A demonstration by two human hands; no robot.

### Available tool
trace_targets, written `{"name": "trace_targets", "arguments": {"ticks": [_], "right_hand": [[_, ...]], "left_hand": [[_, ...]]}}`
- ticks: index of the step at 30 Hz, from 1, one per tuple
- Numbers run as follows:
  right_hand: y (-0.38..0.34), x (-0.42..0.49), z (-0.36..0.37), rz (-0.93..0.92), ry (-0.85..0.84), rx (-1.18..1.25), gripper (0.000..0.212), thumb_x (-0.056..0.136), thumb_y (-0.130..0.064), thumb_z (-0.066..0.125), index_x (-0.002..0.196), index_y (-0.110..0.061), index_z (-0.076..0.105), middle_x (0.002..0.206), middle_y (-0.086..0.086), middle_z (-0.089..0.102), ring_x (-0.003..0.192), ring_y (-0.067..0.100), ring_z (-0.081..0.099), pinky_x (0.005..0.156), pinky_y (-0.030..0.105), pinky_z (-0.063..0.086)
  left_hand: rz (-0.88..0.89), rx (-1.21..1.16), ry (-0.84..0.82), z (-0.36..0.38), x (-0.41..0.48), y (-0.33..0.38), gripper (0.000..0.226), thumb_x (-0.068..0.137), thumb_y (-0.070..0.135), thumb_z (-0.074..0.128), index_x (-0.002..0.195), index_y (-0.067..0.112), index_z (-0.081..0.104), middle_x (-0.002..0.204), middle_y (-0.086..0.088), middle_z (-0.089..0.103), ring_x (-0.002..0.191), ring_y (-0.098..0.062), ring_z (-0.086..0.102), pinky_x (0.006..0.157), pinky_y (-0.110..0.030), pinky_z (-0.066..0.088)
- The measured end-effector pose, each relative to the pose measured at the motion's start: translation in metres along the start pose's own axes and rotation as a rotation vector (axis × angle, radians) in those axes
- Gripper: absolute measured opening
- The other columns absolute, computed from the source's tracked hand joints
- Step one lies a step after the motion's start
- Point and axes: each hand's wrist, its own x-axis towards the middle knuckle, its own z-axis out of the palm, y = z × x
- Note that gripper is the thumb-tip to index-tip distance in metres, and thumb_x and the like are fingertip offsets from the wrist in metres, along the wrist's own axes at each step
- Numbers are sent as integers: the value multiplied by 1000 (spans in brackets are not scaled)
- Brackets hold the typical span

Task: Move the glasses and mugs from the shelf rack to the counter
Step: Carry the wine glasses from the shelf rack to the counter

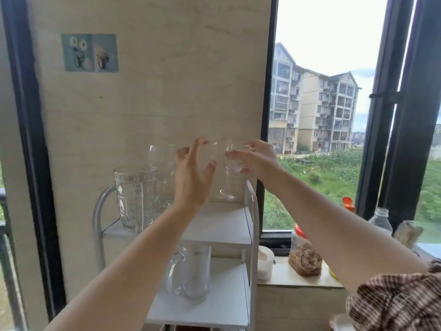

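I count two wine glasses on the rack's top shelf: my right hand grips one upright near its right edge; my left hand is open beside. Two mugs, one per shelf.

Top shelf: mug at left, wine glass behind it, second wine glass at right
Lower shelf: pitcher
Sill, right of rack: tub, jar, bottle
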Motion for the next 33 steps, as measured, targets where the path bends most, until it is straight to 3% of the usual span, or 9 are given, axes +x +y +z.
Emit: {"name": "trace_targets", "arguments": {"ticks": [5,9,13,15,18,21,24,27,33], "right_hand": [[-29,-27,-46,-79,26,134,52,65,-19,85,110,-7,63,101,10,69,90,24,70,73,36,61],[-35,-60,-97,-89,51,112,62,67,-22,85,120,-5,58,107,14,68,92,26,70,77,38,60],[-27,-108,-161,-80,85,60,62,68,-24,84,121,-6,58,105,11,69,92,23,70,74,33,60],[-19,-138,-197,-44,111,38,65,67,-24,84,123,-7,57,106,11,69,93,24,69,75,33,60],[-5,-189,-254,17,170,5,58,66,-24,85,118,-11,60,104,9,69,93,22,69,74,33,60],[9,-245,-311,76,233,-9,44,64,-21,85,102,-16,62,99,7,70,89,20,69,66,29,59],[25,-308,-371,145,298,-39,62,62,-20,86,116,-7,58,101,9,70,88,19,70,60,27,57],[40,-376,-432,219,388,-72,69,62,-20,86,122,-8,55,107,8,69,96,22,68,75,36,59],[43,-499,-550,311,588,-147,41,65,-8,83,99,-15,60,89,-4,65,83,12,63,75,34,57]], "left_hand": [[167,16,34,-17,2,54,43,86,18,62,126,26,50,120,-3,58,95,-16,46,66,-14,32],[194,-57,26,-17,-20,100,42,83,19,65,123,26,52,90,-2,62,69,-7,44,68,-28,38],[184,-150,-41,0,-62,147,43,80,25,68,121,29,52,61,13,48,49,-2,44,51,-9,38],[146,-203,-127,13,-91,174,46,80,30,68,122,32,50,72,6,59,59,-3,55,61,-20,51],[90,-281,-224,38,-138,216,49,80,32,71,123,33,49,119,-4,64,92,-25,67,80,-41,55],[48,-361,-320,62,-189,261,53,77,31,75,123,32,50,112,0,61,76,-6,63,72,-28,51],[7,-446,-421,88,-252,309,54,76,27,77,123,31,50,111,7,57,88,-5,64,77,-25,52],[-49,-565,-515,113,-322,358,59,75,27,77,125,32,48,109,8,53,80,22,56,68,-3,44],[-151,-719,-775,168,-430,461,65,71,27,81,123,39,44,99,11,59,80,0,65,79,-34,55]]}}
